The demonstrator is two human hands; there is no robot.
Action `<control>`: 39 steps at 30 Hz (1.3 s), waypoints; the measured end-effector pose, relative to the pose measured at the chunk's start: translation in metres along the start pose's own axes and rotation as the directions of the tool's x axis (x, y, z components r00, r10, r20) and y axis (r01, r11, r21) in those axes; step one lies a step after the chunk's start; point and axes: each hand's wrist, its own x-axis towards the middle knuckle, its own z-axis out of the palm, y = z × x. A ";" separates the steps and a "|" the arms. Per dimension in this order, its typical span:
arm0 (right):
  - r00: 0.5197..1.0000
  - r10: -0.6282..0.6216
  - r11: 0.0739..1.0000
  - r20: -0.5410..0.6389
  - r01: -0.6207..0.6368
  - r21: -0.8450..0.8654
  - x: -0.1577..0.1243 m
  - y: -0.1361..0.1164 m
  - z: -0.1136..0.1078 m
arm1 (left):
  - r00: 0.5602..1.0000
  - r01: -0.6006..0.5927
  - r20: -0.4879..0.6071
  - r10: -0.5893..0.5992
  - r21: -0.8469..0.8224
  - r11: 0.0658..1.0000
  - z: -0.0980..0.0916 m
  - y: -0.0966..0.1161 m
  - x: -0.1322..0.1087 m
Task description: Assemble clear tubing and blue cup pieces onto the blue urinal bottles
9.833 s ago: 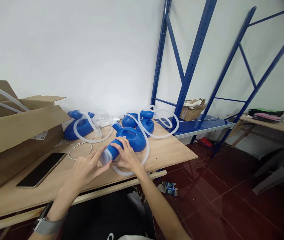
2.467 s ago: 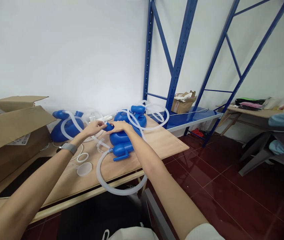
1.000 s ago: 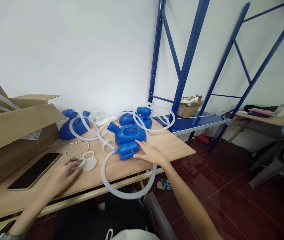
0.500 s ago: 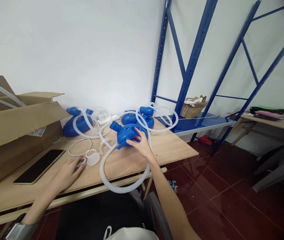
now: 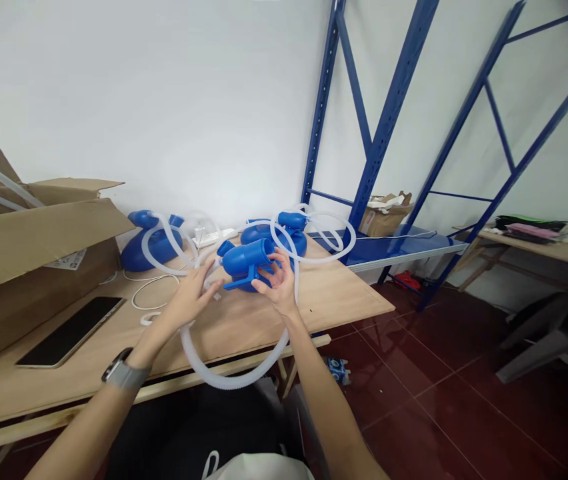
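Observation:
My right hand grips a blue plastic container and holds it tilted just above the wooden table, wide spout toward me. My left hand reaches in from the left with its fingers apart, fingertips at the container's base and at the translucent hose joined to it. That hose loops down past the table's front edge. A small white ring lies on the table just left of my left wrist.
An open cardboard box and a dark phone are at the left. More blue containers with coiled hoses and a power strip lie at the back. Blue shelving with a small box stands right.
My right hand has lifted and turned the blue container off the table. My left hand left the cap and ring and moved right up to the container.

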 end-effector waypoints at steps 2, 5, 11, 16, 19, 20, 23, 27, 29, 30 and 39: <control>1.000 -0.018 0.998 0.007 0.018 0.052 0.001 0.001 -0.003 | 0.993 0.100 0.083 -0.084 -0.221 0.970 0.003 0.006 0.020; 0.993 0.016 0.997 -0.120 -0.006 0.081 0.002 0.006 0.000 | 0.977 0.206 0.128 -0.170 -0.365 0.908 0.002 0.014 0.035; 0.911 0.202 0.978 -0.358 -0.167 0.125 0.001 0.014 0.012 | 0.993 0.051 0.112 -0.020 -0.276 0.960 0.003 0.024 0.039; 0.923 0.181 0.983 -0.338 -0.167 0.069 -0.002 0.008 0.015 | 0.975 -0.219 0.119 0.188 0.371 0.902 0.004 0.020 0.046; 0.895 0.215 0.976 -0.390 -0.186 0.111 -0.002 -0.001 0.022 | 0.966 -0.250 0.088 0.244 0.574 0.780 0.002 0.028 0.047; 0.886 0.230 0.972 -0.402 -0.195 0.128 -0.002 -0.005 0.024 | 0.959 -0.266 0.088 0.268 0.599 0.755 0.000 0.032 0.048; 0.862 0.290 0.955 -0.417 -0.229 0.191 0.000 -0.014 0.027 | 0.942 -0.320 0.136 0.306 0.632 0.706 -0.005 0.044 0.051; 0.847 0.301 0.950 -0.439 -0.225 0.218 0.001 -0.015 0.028 | 0.937 -0.349 0.226 0.268 0.673 0.652 -0.009 0.052 0.065; 0.858 0.238 0.969 -0.455 -0.179 0.169 0.001 -0.011 0.028 | 0.933 -0.359 0.258 0.251 0.685 0.634 -0.009 0.052 0.075; 0.865 0.196 0.979 -0.462 -0.150 0.135 0.000 -0.008 0.027 | 0.929 -0.370 0.275 0.248 0.684 0.628 -0.009 0.052 0.081; 0.917 -0.053 0.995 -0.394 0.015 -0.097 0.003 -0.002 0.012 | 0.925 -0.378 0.305 0.228 0.671 0.638 0.014 0.057 0.116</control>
